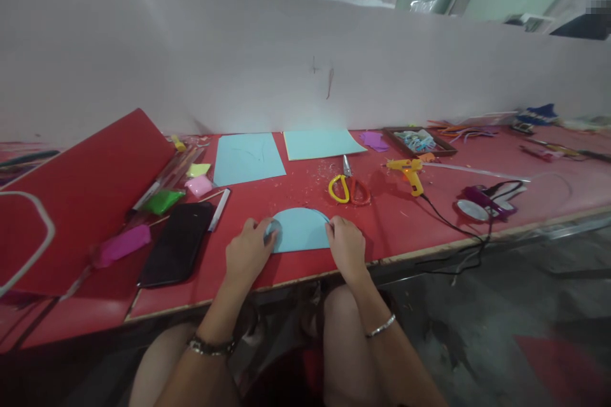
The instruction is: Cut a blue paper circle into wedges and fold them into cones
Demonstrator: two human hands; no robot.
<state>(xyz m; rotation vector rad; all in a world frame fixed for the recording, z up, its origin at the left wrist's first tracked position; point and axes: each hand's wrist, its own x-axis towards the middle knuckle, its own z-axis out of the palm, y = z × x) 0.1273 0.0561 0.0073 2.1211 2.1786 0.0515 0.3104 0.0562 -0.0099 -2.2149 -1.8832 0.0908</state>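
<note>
Pinching blue half-disc (301, 230) at both ends w/ L hand (248, 249) & R hand (347, 245); apparently finishing fold, leaving scissors (348, 173) & glue gun (411, 177) untouched ATM.

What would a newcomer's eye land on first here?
Probably the pale blue half-round paper near the front edge of the red table, held at its ends by the left hand and right hand. Next, the scissors just beyond it and the yellow glue gun to their right.

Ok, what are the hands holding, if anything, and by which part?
A pale-blue half-circle sheet: the left hand holds it at its left end, the right hand at its right end, curved side facing away.
</note>
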